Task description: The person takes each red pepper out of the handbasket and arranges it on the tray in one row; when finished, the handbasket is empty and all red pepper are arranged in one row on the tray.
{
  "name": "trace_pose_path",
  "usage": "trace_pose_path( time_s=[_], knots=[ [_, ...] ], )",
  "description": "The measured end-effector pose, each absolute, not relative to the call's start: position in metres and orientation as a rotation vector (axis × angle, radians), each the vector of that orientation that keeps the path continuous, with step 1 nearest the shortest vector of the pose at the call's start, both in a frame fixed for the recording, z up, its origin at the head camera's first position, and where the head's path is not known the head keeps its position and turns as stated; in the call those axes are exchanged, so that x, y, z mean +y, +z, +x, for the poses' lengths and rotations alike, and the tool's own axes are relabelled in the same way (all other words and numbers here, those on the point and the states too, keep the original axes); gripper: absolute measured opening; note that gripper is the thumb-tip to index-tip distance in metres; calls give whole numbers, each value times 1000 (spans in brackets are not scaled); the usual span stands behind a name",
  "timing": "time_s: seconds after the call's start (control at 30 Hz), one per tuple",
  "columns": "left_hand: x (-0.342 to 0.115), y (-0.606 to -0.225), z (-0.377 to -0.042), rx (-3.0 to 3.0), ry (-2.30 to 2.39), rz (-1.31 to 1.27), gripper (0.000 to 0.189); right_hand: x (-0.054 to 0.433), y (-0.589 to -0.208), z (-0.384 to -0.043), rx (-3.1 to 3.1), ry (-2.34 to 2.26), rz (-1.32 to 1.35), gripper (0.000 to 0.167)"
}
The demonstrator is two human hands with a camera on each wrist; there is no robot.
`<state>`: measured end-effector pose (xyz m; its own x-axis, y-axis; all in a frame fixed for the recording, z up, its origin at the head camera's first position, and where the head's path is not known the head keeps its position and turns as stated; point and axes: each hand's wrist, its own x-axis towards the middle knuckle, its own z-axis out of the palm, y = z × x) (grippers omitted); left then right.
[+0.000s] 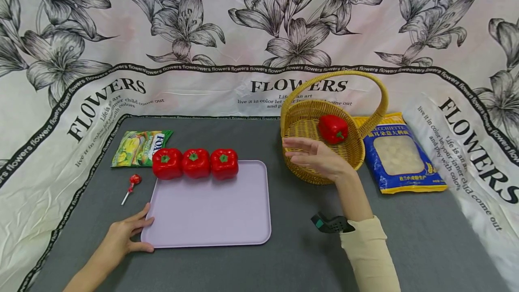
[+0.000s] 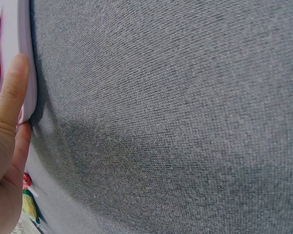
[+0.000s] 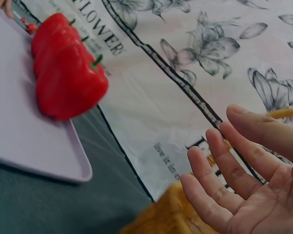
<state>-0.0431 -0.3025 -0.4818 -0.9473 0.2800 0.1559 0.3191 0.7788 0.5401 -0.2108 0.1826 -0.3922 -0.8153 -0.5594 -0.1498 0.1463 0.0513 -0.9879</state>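
Observation:
My left hand [image 1: 120, 236] rests at the near left corner of a lilac tray [image 1: 211, 220], its straight thumb [image 2: 13, 85] lying against the rim. Three red bell peppers [image 1: 196, 163] stand in a row along the tray's far edge, green stems showing. My right hand [image 1: 318, 156], fingers extended and apart, is over the near left side of a yellow wicker basket [image 1: 296, 170] with a tall handle. Nothing is in its grasp in the right wrist view. Another red bell pepper [image 1: 333, 129] lies inside the basket, beyond the fingertips.
Left of the tray lie a green and yellow snack packet [image 1: 135, 148] and a red lollipop [image 1: 131, 186] with a white stick. A blue and yellow pasta bag [image 1: 399, 157] leans beside the basket's right side. Flower-printed cloth [image 1: 243, 89] borders the grey table surface [image 1: 292, 265].

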Motion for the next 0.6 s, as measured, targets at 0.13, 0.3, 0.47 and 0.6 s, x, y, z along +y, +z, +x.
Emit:
trace_pose_path(
  time_s=[0.13,0.3,0.47,0.6],
  knots=[
    [-302,-481,-43,-2900,-891,-489,70,198,-395,-213,1884,-1795,-420,53],
    [-302,-482,-44,-2896,-896,-490,69,222,-402,-218,1952,-1816,-477,49],
    [-303,-481,-44,-2905,-898,-496,69,248,-409,-225,2035,-1805,-623,45],
    [-303,-482,-44,-2884,-894,-509,70,266,-411,-232,2083,-1744,-691,47]
  ],
)
